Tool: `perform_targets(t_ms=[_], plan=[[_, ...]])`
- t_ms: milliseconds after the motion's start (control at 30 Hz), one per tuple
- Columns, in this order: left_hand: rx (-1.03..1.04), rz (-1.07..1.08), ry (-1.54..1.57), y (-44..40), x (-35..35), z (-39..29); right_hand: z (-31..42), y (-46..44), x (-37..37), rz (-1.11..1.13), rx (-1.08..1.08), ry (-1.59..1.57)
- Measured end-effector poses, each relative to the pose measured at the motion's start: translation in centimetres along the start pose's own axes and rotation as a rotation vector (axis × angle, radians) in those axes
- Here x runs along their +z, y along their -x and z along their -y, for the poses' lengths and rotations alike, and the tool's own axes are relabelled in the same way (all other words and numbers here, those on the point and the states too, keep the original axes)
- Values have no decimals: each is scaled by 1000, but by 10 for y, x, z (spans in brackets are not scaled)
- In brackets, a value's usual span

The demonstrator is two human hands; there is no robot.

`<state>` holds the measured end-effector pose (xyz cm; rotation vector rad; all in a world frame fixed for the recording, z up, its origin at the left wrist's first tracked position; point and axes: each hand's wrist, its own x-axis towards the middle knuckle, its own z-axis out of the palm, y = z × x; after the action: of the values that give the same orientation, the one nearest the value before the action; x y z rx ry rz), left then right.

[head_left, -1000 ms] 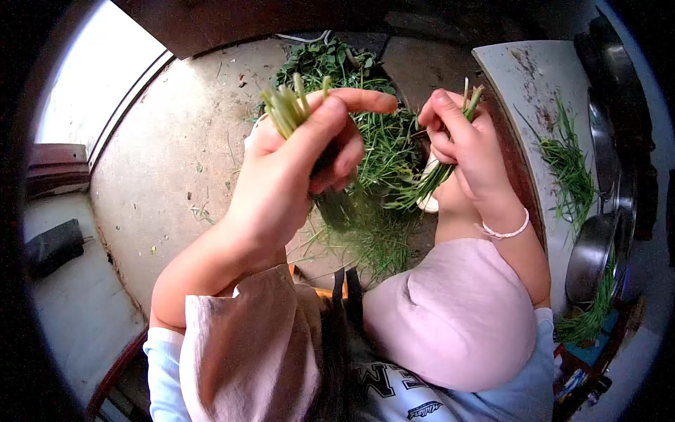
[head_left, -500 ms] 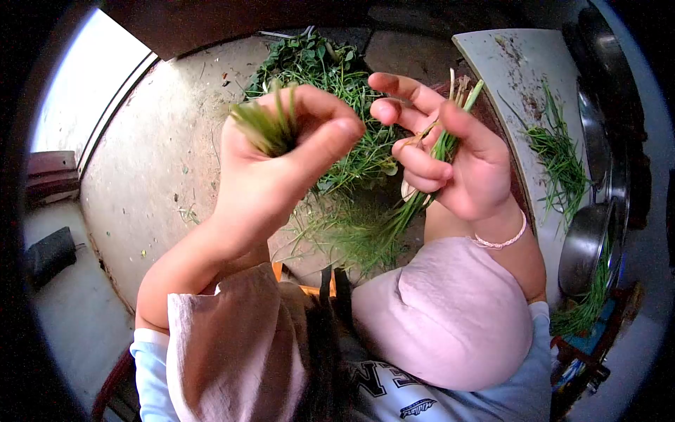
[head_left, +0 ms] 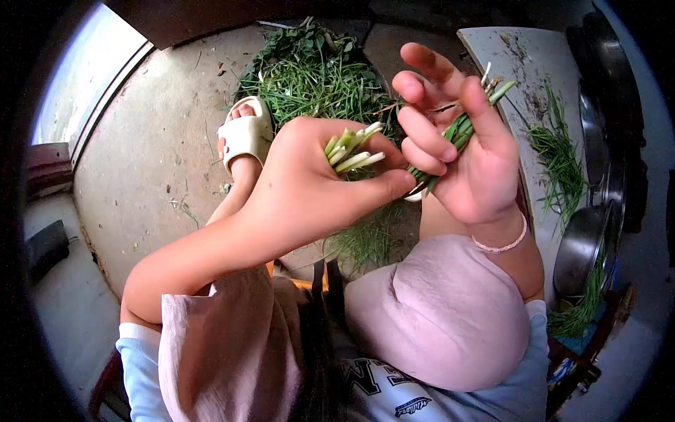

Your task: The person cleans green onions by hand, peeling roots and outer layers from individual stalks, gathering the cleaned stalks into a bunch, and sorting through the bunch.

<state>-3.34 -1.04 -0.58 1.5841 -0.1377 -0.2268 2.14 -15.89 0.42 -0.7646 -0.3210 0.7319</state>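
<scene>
My left hand (head_left: 320,179) is wrapped round a bundle of green stems (head_left: 351,149), whose pale cut ends stick up above the fist. Its thumb and a fingertip touch the stems in my other hand. My right hand (head_left: 467,144) holds a smaller bunch of green stems (head_left: 460,132) against the palm with its lower fingers, the upper fingers raised. Thin pale and brownish ends poke out at the top of that bunch. Beyond the hands, a heap of loose greens (head_left: 316,77) lies on the floor.
A white board (head_left: 492,56) at the right bears dirt and a bunch of greens (head_left: 559,158). Beside it stands a metal pot (head_left: 580,250), with more greens (head_left: 583,306) below. A sandalled foot (head_left: 246,133) is on the floor (head_left: 140,176), left of the heap.
My left hand has moved right and down, from apart to touching the stems in my right hand. The upper fingers of my right hand have opened, and its bunch has tilted to the right.
</scene>
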Motion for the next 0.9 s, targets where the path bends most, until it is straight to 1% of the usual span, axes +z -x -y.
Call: perform_targets(t_ms=[100, 133, 167, 367, 400, 467, 533, 600, 667, 700, 733, 800, 833, 867, 900], plan=[[13, -17, -1, 0, 0, 1, 0, -2, 4, -20, -13, 56], [-13, -14, -9, 0, -2, 0, 0, -2, 4, -20, -11, 57], [-39, -11, -19, -1, -4, -1, 0, -2, 3, -27, -13, 40], [-24, -6, -66, -1, -7, 1, 3, -1, -1, -29, -11, -21], [-24, -6, -64, -1, -7, 2, 3, -1, -1, -46, -33, -32], [73, -32, -122, -3, -6, 5, 5, -1, -1, -63, -54, -42], [47, -51, -62, -3, -6, 7, 9, -1, -4, -124, -147, -99], [20, -69, -3, -3, -6, 10, 14, 1, -13, -125, -181, -120], [86, -137, -49, -2, -6, 11, 20, 5, -22, -125, -250, -160], [-42, -144, 35, 0, -8, 2, 24, 9, -22, -276, -277, -39], [-42, -144, 35, -1, -8, 2, 24, 10, -20, -276, -277, -38], [-7, -191, 128, -2, -9, 3, 22, 12, -13, -442, -119, 402], [-12, -235, 200, -1, -8, 4, 18, 11, -6, -387, -67, 519], [-13, -235, 201, 0, -9, 2, 14, 8, 5, -380, -49, 854], [-109, -214, 329, 2, -10, -2, 2, 4, 5, -305, -112, 894]])
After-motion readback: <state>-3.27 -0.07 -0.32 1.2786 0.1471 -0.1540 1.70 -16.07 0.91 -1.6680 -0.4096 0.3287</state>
